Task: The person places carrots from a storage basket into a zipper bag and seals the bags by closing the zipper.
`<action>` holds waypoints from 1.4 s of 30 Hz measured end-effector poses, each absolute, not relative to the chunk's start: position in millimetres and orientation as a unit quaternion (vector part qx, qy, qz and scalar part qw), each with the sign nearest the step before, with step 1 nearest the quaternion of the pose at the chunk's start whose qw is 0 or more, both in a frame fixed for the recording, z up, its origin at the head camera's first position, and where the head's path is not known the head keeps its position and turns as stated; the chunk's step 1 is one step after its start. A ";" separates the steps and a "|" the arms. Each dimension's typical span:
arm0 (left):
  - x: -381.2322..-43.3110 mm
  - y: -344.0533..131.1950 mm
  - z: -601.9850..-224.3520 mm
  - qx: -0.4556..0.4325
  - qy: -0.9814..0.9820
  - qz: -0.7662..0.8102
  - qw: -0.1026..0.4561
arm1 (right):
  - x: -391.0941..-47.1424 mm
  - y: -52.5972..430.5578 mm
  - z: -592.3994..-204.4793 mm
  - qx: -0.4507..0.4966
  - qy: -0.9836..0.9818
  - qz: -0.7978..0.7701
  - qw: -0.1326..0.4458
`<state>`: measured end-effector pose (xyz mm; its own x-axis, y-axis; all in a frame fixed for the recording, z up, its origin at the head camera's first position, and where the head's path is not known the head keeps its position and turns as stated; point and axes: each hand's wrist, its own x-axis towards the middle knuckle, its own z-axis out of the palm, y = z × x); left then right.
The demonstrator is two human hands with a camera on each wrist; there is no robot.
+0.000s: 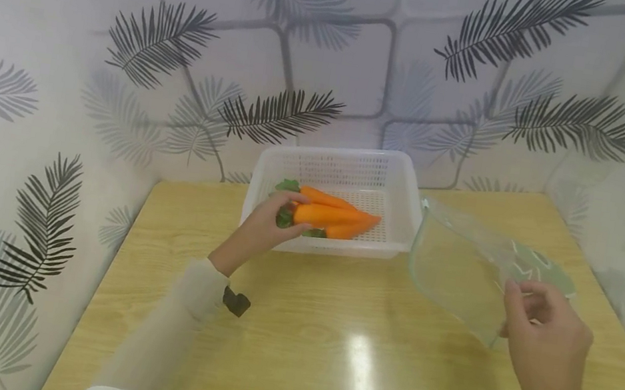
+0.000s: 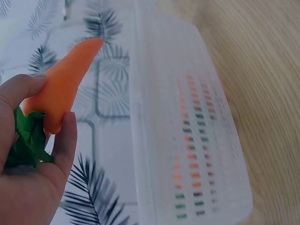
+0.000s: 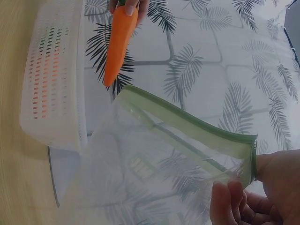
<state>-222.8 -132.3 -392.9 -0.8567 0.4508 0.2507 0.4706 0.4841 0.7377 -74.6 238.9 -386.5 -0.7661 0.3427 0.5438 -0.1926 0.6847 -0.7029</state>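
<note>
My left hand (image 1: pixel 262 224) pinches an orange carrot (image 2: pixel 63 86) by its thick end, near the green leafy top (image 2: pixel 30 140). The carrot is raised above the rim of a white plastic basket (image 1: pixel 329 246), its tip pointing to the right in the head view. More carrots (image 1: pixel 346 230) lie inside, partly hidden behind the held one. My right hand (image 1: pixel 551 345) grips a clear zip bag (image 1: pixel 453 270) at one end of its green-edged mouth (image 3: pixel 187 115). The bag hangs to the right of the basket, its mouth parted. A green printed patch (image 1: pixel 544 267) shows near that hand.
The basket stands at the back of a wood-grain table (image 1: pixel 278 345), close to a leaf-patterned backdrop (image 1: pixel 331 70). A bright light reflection (image 1: pixel 359 384) crosses the front of the tabletop. Dark wrist devices (image 1: pixel 236 301) sit at both cuffs.
</note>
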 end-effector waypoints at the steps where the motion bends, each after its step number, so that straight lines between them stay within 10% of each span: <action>1: -216.3 -127.4 -386.8 -0.276 -0.858 -0.433 0.015 | -74.7 239.2 -386.8 -0.044 -0.853 0.394 0.340; 16: -182.2 -63.5 -355.3 -0.442 -0.786 -0.420 0.103 | -73.2 234.4 -382.8 -0.056 -0.853 0.402 0.328; 42: -196.6 7.5 -355.8 -0.465 -0.809 -0.293 0.207 | -70.3 233.9 -357.9 -0.063 -0.845 0.439 0.299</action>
<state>-196.6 7.5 -355.8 -0.4821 0.6315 0.6073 0.8739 0.3961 0.2819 -70.3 233.9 -357.9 -0.8128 0.3684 0.4512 -0.1572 0.6071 -0.7789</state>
